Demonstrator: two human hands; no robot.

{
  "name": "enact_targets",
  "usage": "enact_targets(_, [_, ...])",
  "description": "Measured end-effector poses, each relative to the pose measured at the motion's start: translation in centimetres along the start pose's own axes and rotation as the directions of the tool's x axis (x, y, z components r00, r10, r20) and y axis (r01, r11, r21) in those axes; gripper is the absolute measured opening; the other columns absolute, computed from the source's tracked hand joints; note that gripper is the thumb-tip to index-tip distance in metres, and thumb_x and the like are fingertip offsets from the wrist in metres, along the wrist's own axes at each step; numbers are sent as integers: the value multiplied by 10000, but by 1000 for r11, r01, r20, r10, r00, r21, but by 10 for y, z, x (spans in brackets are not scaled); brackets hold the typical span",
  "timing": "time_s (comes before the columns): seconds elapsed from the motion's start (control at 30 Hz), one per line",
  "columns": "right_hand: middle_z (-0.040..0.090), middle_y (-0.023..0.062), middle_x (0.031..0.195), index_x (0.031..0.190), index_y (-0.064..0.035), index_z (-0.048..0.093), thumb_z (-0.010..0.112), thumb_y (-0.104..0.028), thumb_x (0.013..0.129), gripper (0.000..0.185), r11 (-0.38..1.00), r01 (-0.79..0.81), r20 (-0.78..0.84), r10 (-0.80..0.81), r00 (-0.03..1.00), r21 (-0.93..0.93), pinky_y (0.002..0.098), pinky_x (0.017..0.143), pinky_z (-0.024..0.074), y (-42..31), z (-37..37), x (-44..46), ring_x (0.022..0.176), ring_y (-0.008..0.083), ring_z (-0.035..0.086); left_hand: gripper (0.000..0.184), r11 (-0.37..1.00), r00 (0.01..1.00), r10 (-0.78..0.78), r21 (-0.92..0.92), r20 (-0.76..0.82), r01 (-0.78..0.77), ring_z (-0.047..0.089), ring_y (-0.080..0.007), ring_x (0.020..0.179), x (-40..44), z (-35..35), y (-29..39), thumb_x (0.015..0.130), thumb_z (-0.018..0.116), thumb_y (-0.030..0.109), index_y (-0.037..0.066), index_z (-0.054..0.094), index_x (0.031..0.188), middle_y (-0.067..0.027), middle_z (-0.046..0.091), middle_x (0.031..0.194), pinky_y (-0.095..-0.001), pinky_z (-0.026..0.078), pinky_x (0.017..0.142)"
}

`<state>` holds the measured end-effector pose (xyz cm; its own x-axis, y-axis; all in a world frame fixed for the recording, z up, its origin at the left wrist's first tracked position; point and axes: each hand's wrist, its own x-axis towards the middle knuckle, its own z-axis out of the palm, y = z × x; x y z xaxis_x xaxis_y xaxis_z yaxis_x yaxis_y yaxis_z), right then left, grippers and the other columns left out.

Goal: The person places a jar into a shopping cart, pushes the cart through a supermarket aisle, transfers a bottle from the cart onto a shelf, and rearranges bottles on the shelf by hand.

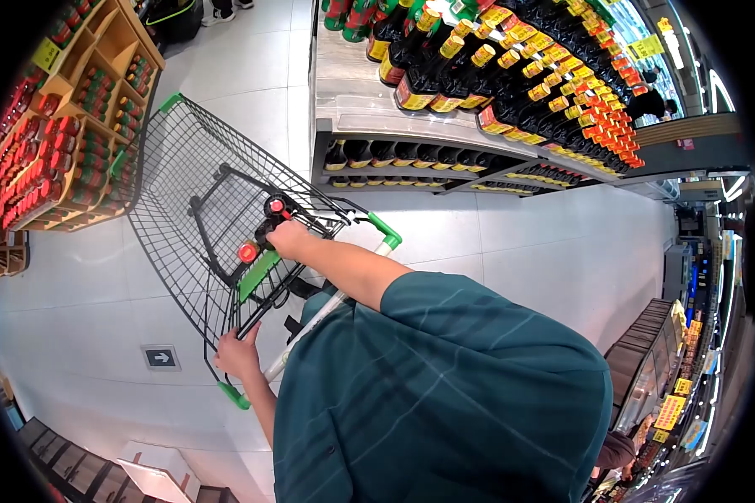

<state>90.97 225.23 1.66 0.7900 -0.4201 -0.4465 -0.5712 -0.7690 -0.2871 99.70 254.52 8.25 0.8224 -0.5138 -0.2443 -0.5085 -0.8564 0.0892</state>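
A container with round red lid is in the black wire shopping cart. Beside it, the right hand bends its fingers downward; I cannot tell what they grip. The left hand curls on the cart's edge, probably for steadiness. Farther, dark bottles with yellow caps stand closely, perhaps for easy reach.

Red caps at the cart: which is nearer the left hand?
The lower red cap, beside the green strip; the other cap sits higher in view, farther from the left hand.
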Motion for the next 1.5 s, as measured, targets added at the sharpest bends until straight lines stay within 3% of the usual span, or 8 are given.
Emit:
enact_targets(0.43, [747, 126, 1038, 1058, -119, 723, 599, -186, 899, 212, 999, -27, 29, 28, 999, -35, 457, 810, 591, -4, -5, -5, 973, 318, 729, 732, 1000, 1000, 12, -29, -4, -12, 680, -261, 967, 0, 3, -3, 693, 719, 772, 125, 801, 1027, -74, 743, 998, -448, 423, 910])
enact_targets(0.6, [749, 143, 996, 973, -94, 747, 596, -166, 881, 191, 999, -36, -55, 35, 998, -10, 456, 793, 595, -4, 5, -3, 950, 324, 733, 687, 999, 997, 42, -24, -72, -44, 682, -278, 965, -1, 11, -7, 708, 741, 729, 124, 796, 1028, -88, 739, 982, -442, 428, 899])
enact_targets(0.9, [760, 127, 965, 923, -86, 774, 652, -153, 832, 166, 997, -71, -79, 71, 994, 9, 447, 771, 607, -17, 15, -8, 946, 324, 739, 660, 997, 997, 73, 5, -37, -73, 672, -334, 937, -1, 21, -22, 740, 729, 700, 121, 798, 1049, -125, 729, 974, -479, 429, 848])
enact_targets(1.03, [768, 77, 943, 896, -129, 794, 645, -158, 840, 161, 993, -116, -139, 113, 984, -20, 444, 679, 602, -19, 34, -6, 880, 282, 748, 673, 999, 999, 41, -21, 3, -41, 668, -358, 880, -18, -2, -4, 746, 721, 705, 90, 805, 1006, -133, 727, 901, -480, 438, 816])
enact_targets(1.1, [769, 69, 940, 889, -131, 795, 651, -167, 843, 155, 993, -107, -160, 99, 982, -41, 449, 671, 598, -18, 36, -11, 883, 277, 747, 619, 997, 999, 2, -75, 33, 1, 692, -347, 861, -21, 3, -6, 731, 751, 698, 127, 814, 963, -93, 757, 870, -466, 425, 876])
enact_targets(1.37, [769, 73, 982, 926, -134, 802, 662, -167, 850, 163, 996, -62, -115, 54, 992, -70, 440, 698, 597, -13, 38, -30, 918, 276, 741, 797, 998, 993, -31, 53, 113, 25, 733, -339, 967, -38, 15, -14, 761, 534, 900, 213, 806, 1060, -131, 770, 967, -447, 557, 838])
enact_targets(1.4, [769, 72, 988, 928, -136, 802, 660, -166, 850, 165, 996, -70, -108, 64, 992, -53, 443, 699, 596, -8, 40, -30, 926, 274, 740, 632, 996, 994, -35, -81, 103, 44, 710, -346, 882, -29, 32, -17, 734, 737, 722, 148, 813, 988, -84, 770, 894, -457, 437, 909])
enact_targets(1.5, [769, 72, 1000, 940, -144, 804, 648, -165, 856, 179, 999, -39, -73, 39, 997, -11, 447, 710, 597, -14, 52, -36, 949, 274, 738, 710, 987, 999, -11, -161, -51, 2, 665, -372, 889, -56, 48, -28, 725, 735, 715, 74, 798, 1023, -157, 723, 912, -481, 405, 867])
